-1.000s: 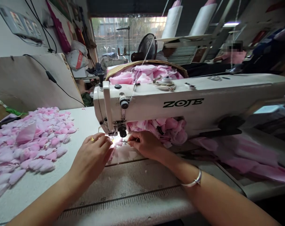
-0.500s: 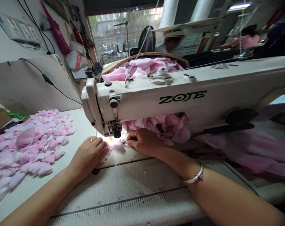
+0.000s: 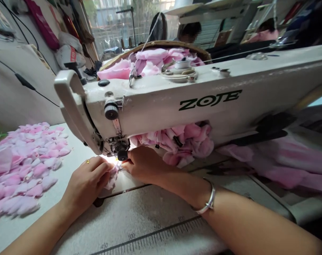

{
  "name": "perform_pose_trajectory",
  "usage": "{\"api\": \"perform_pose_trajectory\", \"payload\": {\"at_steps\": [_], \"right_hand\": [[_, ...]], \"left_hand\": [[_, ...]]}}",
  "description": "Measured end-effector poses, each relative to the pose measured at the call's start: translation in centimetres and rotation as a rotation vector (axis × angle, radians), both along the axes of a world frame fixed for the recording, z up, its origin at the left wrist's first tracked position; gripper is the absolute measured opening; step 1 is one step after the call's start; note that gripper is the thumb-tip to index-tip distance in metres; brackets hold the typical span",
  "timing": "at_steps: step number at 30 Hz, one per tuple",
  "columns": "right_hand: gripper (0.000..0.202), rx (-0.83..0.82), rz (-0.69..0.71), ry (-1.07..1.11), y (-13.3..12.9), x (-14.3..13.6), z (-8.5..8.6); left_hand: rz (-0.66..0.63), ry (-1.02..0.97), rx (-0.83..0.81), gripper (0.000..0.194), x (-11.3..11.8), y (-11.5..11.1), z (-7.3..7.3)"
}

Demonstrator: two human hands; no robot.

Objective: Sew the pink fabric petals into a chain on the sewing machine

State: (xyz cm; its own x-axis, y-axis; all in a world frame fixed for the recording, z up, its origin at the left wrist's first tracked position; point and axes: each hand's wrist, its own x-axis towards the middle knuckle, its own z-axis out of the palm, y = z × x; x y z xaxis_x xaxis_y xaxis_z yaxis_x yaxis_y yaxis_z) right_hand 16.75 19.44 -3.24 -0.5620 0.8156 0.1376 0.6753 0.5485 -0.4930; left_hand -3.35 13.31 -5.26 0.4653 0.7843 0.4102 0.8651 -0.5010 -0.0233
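A white sewing machine (image 3: 147, 108) marked ZOJE stands before me, its lamp lighting the needle area. My left hand (image 3: 88, 179), with a ring on one finger, is closed on a small pink fabric piece (image 3: 112, 179) left of the needle. Close beside the needle, my right hand (image 3: 145, 163) has its thumb and fingers pinched together. What lies between those fingertips is hidden. The needle itself is lost in the glare. Bunched pink fabric (image 3: 182, 141) fills the space under the machine's arm, behind my right hand.
Many pink fabric pieces (image 3: 25, 170) are spread over the table's left side. A basket (image 3: 107, 65) of pink fabric stands behind the machine. More pink cloth (image 3: 291, 166) lies at right. A ruler scale (image 3: 150, 235) runs along the front edge. Two people sit farther back.
The view has shifted closer to the machine, which appears larger and farther left. My right hand has come nearer to the needle and to my left hand. The left hand still grips the fabric.
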Motion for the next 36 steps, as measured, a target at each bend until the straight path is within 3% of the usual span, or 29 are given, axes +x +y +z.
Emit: {"api": "perform_pose_trajectory", "payload": {"at_steps": [7,22,31,36], "right_hand": [[0.018,0.077,0.003,-0.115,0.4,1.1,0.2],[0.015,0.225,-0.024,-0.237,-1.1,0.2,0.3],[0.017,0.238,0.059,-0.248,-1.3,0.5,-0.4],[0.012,0.151,-0.001,-0.158,-1.0,1.6,0.0]], "left_hand": [[-0.065,0.003,-0.024,0.016,0.0,-0.2,0.2],[-0.101,-0.052,-0.002,0.015,0.0,-0.1,0.2],[-0.099,0.1,-0.01,0.023,0.6,-1.0,0.5],[-0.058,0.175,-0.011,0.029,0.8,-1.5,0.3]]}}
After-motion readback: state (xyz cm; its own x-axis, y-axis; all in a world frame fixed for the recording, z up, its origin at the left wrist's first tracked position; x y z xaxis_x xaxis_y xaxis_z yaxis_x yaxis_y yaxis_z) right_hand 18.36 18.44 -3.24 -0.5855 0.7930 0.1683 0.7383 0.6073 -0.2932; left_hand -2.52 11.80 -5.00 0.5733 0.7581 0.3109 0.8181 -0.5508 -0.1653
